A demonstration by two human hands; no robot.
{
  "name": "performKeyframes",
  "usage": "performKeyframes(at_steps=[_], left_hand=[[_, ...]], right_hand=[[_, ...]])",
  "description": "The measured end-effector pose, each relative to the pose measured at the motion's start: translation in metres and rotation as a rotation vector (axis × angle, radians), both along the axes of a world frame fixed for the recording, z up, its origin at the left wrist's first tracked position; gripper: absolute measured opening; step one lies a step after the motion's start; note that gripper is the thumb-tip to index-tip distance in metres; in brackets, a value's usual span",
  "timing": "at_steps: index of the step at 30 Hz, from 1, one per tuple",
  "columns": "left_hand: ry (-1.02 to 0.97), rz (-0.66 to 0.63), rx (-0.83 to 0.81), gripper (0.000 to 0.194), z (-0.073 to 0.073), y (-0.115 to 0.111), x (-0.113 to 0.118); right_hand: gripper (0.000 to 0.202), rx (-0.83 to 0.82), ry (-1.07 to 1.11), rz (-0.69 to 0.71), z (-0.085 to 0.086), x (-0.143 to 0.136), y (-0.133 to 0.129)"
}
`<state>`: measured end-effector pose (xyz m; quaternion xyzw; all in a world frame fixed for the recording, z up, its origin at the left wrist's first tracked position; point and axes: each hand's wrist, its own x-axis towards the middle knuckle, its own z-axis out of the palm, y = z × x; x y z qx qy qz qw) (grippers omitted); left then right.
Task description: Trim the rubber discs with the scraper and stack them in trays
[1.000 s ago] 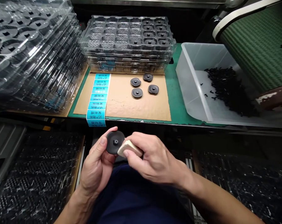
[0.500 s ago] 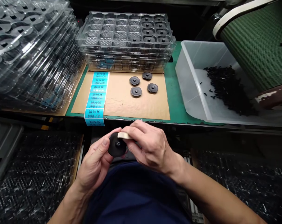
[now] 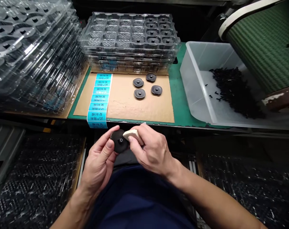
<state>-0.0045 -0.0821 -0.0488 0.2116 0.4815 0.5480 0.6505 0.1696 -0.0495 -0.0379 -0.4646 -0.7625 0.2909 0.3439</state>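
My left hand (image 3: pixel 99 159) grips a round black part (image 3: pixel 118 144) by its left edge, its face with a small central post turned up. In my right hand (image 3: pixel 154 149) is a cream-coloured block (image 3: pixel 134 135), pinched between thumb and fingers, its tip at the right edge of the black part. Beyond my hands, several similar black parts (image 3: pixel 139 93) lie on the cardboard sheet (image 3: pixel 125 111). A strip of blue labels (image 3: pixel 98 106) runs down the left side of that sheet and hangs over the table's front edge.
Clear plastic trays (image 3: pixel 130 52) are stacked behind the cardboard, the top one partly filled with black parts. A taller tray stack (image 3: pixel 46 63) stands left. At right, a translucent bin (image 3: pixel 201 95) holds small black pieces beside a green conveyor belt (image 3: pixel 266 47).
The cream block has turned, showing more of its broad face, and its tip has moved slightly right on the black part. The black part has shifted slightly up and tilted.
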Motion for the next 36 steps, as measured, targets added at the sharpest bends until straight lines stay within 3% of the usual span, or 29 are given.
performKeyframes(at_steps=[3,5,8,10,13,15,17,19,20,23,25,27,29,31,33,34,36], left_hand=[[0.052,0.111,0.075,0.048,-0.001,0.0,0.003],[0.03,0.079,0.064,0.047,-0.001,0.0,0.0],[-0.043,-0.097,-0.022,0.043,-0.003,-0.001,-0.008],[-0.11,-0.215,-0.079,0.04,-0.004,-0.001,-0.013],[-0.199,-0.251,-0.138,0.041,-0.003,-0.001,-0.013],[-0.199,-0.142,-0.115,0.042,-0.001,0.001,-0.01],[-0.158,-0.013,-0.066,0.043,0.002,0.003,-0.008],[-0.12,0.007,-0.058,0.042,0.002,0.005,-0.009],[-0.106,-0.032,-0.072,0.042,0.002,0.005,-0.011],[-0.087,-0.21,-0.131,0.039,-0.002,0.006,-0.017],[-0.118,-0.311,-0.179,0.037,-0.005,0.006,-0.019],[-0.178,-0.326,-0.198,0.038,-0.007,0.007,-0.017],[-0.193,-0.21,-0.141,0.034,-0.007,0.008,-0.013],[-0.131,-0.039,-0.038,0.037,-0.006,0.009,-0.008],[-0.047,0.056,0.025,0.043,-0.006,0.009,-0.007],[-0.024,0.056,0.029,0.044,-0.007,0.009,-0.008],[-0.026,-0.02,-0.01,0.044,-0.008,0.007,-0.013]], right_hand=[[0.015,-0.259,0.163,0.045,0.003,-0.005,-0.004],[0.014,-0.259,0.181,0.067,0.003,-0.005,-0.004],[0.015,-0.006,0.093,0.078,0.001,0.0,0.003],[0.019,0.175,0.028,0.181,-0.001,0.004,0.009],[0.02,0.343,-0.023,0.277,-0.003,0.004,0.011],[0.016,0.254,0.003,0.181,-0.005,0.001,0.007],[0.012,0.021,0.066,0.095,-0.007,-0.003,0.001],[0.013,-0.136,0.094,0.08,-0.008,-0.005,-0.003],[0.015,-0.135,0.076,0.086,-0.009,-0.005,-0.003],[0.017,0.076,-0.031,0.125,-0.01,0.0,0.002],[0.02,0.241,-0.086,0.238,-0.01,0.003,0.009],[0.02,0.338,-0.102,0.299,-0.01,0.004,0.013],[0.018,0.259,-0.054,0.198,-0.01,0.0,0.013],[0.02,-0.041,0.045,0.072,-0.01,-0.005,0.01],[0.024,-0.332,0.129,0.048,-0.011,-0.009,0.006],[0.023,-0.393,0.149,0.065,-0.011,-0.01,0.004],[0.018,-0.322,0.137,0.079,-0.013,-0.01,0.003]])
